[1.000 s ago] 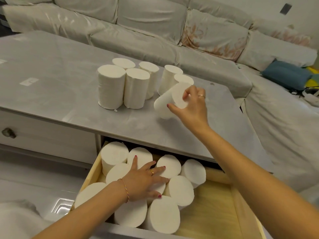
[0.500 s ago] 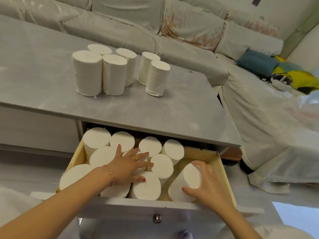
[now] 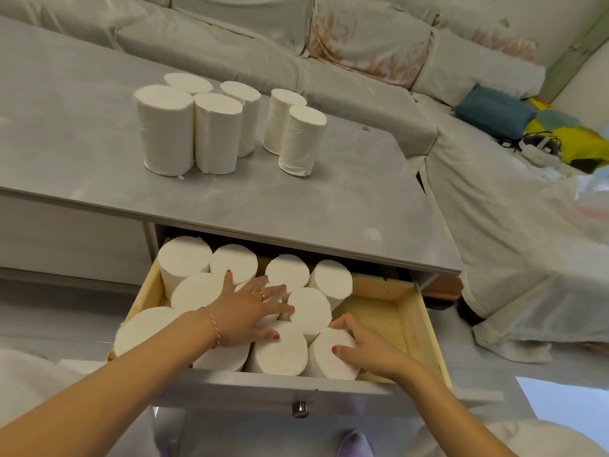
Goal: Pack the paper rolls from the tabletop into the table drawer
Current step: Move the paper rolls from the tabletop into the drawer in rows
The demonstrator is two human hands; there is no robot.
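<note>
Right hand (image 3: pixel 369 349) is curled around the newest roll (image 3: pixel 333 356) at the near right of the pack, thumb on its top face and fingers wrapped over the far side, looks like it's snugging it up against its neighbours. Left hand (image 3: pixel 250 308) is spread flat, fingers straight, pressing down on the tops of the packed rolls (image 3: pixel 290 273) in the middle of the drawer (image 3: pixel 425 328). My guess is that's to keep them from tipping or shuffling while the new one gets wedged in.

The rolls stand upright in the drawer in tight staggered rows, filling the left and middle. The right strip is bare pale wood, so there's room for more. Six rolls on the bench (image 3: pixel 211 133) are not yet packed: a cluster of four to the left and a pair just to the right of it, all standing on end, well back from the near edge.

Material-wise the rolls are plain white cylinders, coreless from the look of the solid flat tops, soft and slightly fuzzy at the edges, so they should squash a bit when pushed together. The bench (image 3: pixel 346 199) top is smooth grey with a marbled look, and the drawer front is grey with a small round metal knob (image 3: pixel 300 408).
</note>
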